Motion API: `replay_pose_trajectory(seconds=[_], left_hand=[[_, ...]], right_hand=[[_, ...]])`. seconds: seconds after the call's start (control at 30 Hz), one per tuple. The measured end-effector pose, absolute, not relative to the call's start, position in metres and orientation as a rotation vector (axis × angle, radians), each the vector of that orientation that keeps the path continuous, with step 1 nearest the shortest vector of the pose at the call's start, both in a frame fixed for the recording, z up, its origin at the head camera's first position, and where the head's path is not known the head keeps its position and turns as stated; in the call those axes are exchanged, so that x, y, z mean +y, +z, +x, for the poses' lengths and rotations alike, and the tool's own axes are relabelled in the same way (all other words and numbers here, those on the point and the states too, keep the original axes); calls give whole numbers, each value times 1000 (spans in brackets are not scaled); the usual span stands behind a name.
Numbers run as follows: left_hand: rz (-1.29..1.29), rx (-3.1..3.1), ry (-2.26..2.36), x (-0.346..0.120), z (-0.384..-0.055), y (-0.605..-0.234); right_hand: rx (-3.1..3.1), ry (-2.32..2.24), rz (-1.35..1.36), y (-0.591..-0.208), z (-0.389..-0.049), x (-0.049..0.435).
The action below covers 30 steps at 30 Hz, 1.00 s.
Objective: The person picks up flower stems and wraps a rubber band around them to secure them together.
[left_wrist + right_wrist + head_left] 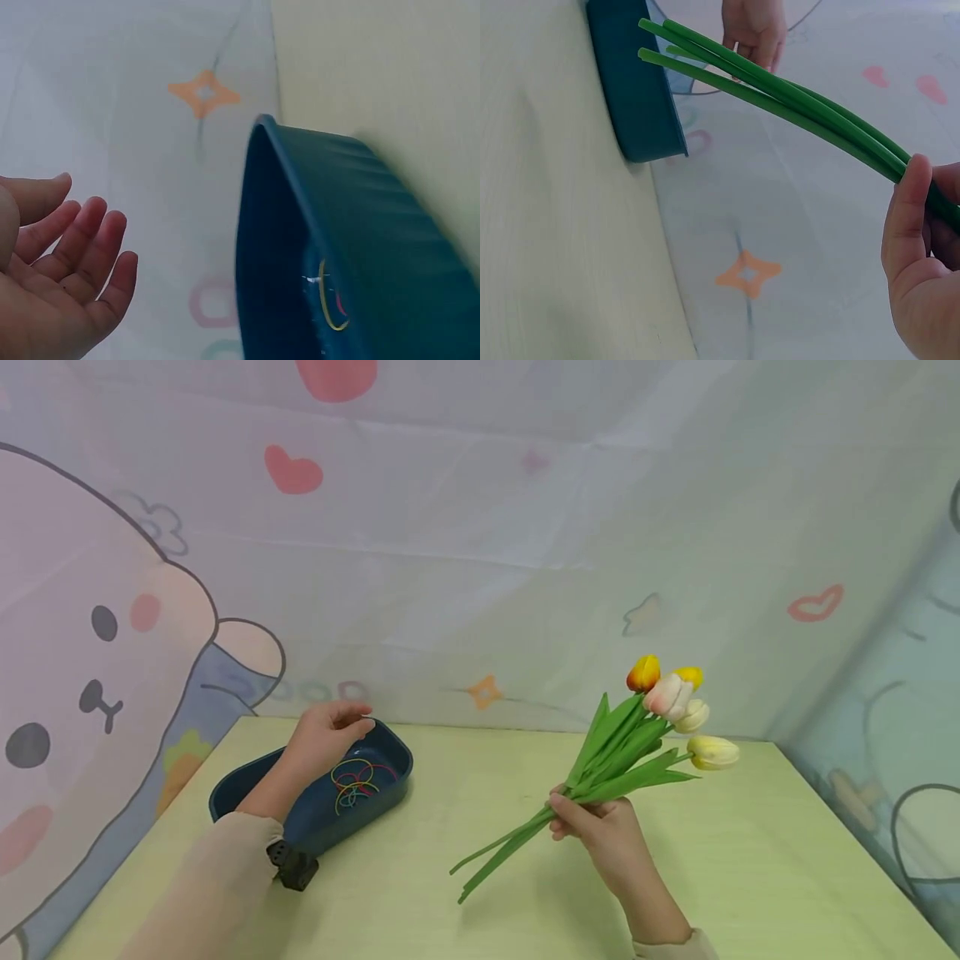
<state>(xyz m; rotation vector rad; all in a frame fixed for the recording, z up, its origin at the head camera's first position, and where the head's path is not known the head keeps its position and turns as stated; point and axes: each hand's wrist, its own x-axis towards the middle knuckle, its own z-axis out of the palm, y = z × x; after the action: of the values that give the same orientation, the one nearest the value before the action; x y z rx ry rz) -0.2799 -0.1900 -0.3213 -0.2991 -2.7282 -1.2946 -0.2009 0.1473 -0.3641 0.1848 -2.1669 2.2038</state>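
Observation:
My right hand (603, 835) grips a bunch of tulips (622, 747) by the stems, just below the leaves. The flower heads are yellow, white, pink and orange, and they tilt up to the right. In the right wrist view the green stems (795, 97) stick out past the thumb. My left hand (326, 739) hovers over a dark blue bin (341, 835), its fingers loosely bent with nothing between them, as the left wrist view shows. Several coloured rubber bands (356, 785) lie inside the bin, below that hand.
The pale yellow-green table (465, 827) carries the bin at its left side. A printed cloth (465, 568) with hearts and a cartoon animal hangs behind the table. A small black device (292, 864) is strapped to the left wrist.

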Motion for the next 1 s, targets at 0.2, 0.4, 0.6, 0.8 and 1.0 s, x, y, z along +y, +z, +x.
replay_pose_trajectory(seconds=[0.2, 0.4, 0.6, 0.8, 1.0], left_hand=[[-207, -2746, -1292, -198, -295, -341], [-152, -2897, -1236, -205, -306, -360], [-152, -2969, -1172, -208, -309, -377], [-120, -2962, -1159, -213, -312, -391], [-75, -3001, -1154, -217, -312, -399]], right_hand=[[-2163, 2218, 205, -362, -202, 147], [-2165, 2234, 215, -361, -200, 147], [-2168, 2244, 217, -363, -201, 148], [-2171, 2259, 210, -365, -202, 149], [-2181, 2247, 235, -366, -202, 149]])
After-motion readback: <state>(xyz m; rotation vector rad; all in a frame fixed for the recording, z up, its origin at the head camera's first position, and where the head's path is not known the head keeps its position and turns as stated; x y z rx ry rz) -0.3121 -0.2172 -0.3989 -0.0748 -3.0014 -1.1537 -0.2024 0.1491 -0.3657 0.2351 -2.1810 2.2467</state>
